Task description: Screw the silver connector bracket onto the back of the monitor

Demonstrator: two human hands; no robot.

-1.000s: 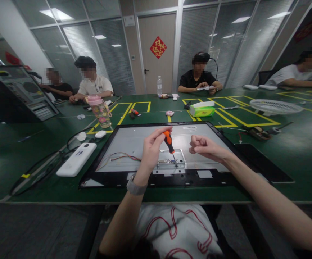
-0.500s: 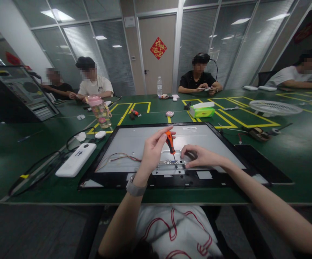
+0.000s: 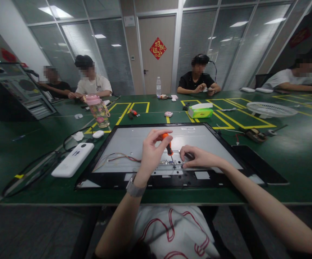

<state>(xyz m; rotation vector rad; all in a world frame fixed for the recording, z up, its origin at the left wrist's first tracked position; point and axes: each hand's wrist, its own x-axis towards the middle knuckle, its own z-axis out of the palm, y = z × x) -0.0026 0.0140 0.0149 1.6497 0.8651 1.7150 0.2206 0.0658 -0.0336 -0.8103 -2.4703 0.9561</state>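
My left hand [image 3: 154, 147] grips an orange and black screwdriver [image 3: 168, 145] between thumb and fingers. Its thin shaft points down, the tip at a small metal bracket [image 3: 169, 172] on the back of a flat display panel [image 3: 207, 138]. My right hand [image 3: 199, 157] is low beside the tip, its fingers curled and the thumb and forefinger close together at the bracket's right end. Anything between those fingertips is hidden. Thin coloured wires [image 3: 118, 155] run left from the bracket across the panel's grey metal back. The panel has a black frame and lies flat.
Left of the panel lie a white power bank [image 3: 73, 160] and black cables [image 3: 31, 172]; a pink-lidded bottle [image 3: 98, 111] stands behind. A dark phone-like slab [image 3: 261, 165] lies right. Farther off are a green tissue pack [image 3: 200, 110], a white fan grille [image 3: 271, 109] and several seated people.
My left fingers have shifted their hold around the screwdriver handle, closing over its top. My right hand stays nearly in place at the bracket. The whole view has shifted slightly.
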